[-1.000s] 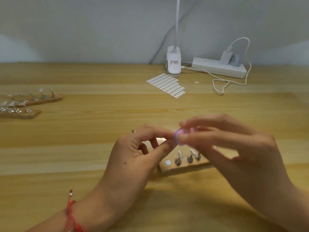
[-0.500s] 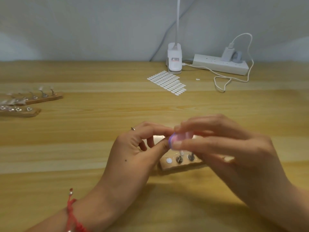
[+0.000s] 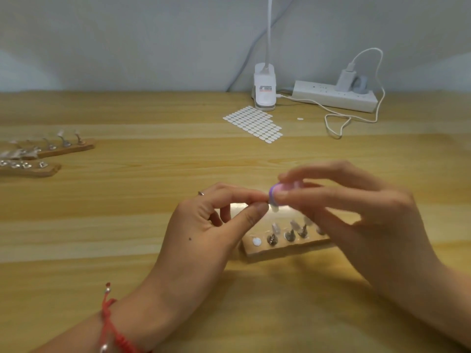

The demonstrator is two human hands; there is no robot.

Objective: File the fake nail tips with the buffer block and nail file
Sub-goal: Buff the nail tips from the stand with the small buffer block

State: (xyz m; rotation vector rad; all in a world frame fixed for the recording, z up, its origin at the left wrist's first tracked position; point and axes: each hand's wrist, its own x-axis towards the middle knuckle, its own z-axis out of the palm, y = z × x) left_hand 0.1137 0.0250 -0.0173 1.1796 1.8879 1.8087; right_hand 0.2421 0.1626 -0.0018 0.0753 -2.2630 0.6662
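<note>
While the head view looks down over a wooden tabletop, both hands meet above its middle. The right hand, somewhat blurred, pinches a small pink and purple buffer block between thumb and fingertips. The left hand has its thumb and forefinger pressed together at the block's purple end, gripping a pale translucent nail tip that touches the block; its other fingers curl inward. A red bracelet circles the left wrist.

Just beneath the hands lies a wooden holder with a row of metal pegs, several carrying clear tips, and a white dot at its left end. Two similar holders lie far left. Near the wall sit a sheet of white oval tabs, a white lamp clip and a power strip with a charger and looping cable.
</note>
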